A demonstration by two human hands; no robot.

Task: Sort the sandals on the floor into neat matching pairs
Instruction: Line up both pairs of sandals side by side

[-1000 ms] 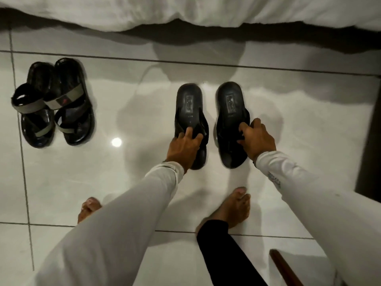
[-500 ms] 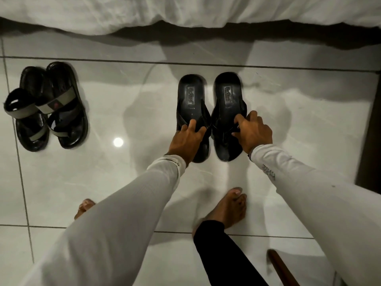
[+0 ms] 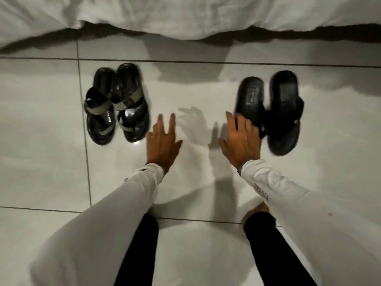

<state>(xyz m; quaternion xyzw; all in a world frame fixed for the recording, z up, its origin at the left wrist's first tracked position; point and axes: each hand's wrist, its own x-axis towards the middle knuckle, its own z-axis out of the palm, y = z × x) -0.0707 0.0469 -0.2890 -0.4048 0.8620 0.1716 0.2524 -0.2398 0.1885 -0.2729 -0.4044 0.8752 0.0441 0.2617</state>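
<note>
Two pairs of sandals stand on the white tiled floor. A black pair with grey straps sits side by side at the left. A plain black pair sits side by side at the right. My left hand hovers between the two pairs with fingers spread and holds nothing. My right hand is spread flat, its fingers overlapping the near end of the left black slipper; it grips nothing. Both arms wear white sleeves.
A white bedsheet hangs along the far edge, with a dark gap beneath it. My legs in dark trousers fill the near floor, with a bare foot by the right sleeve.
Both hands have let go of the plain black sandals and drawn back with fingers spread. The view has shifted, so both pairs now sit further right in the frame.
</note>
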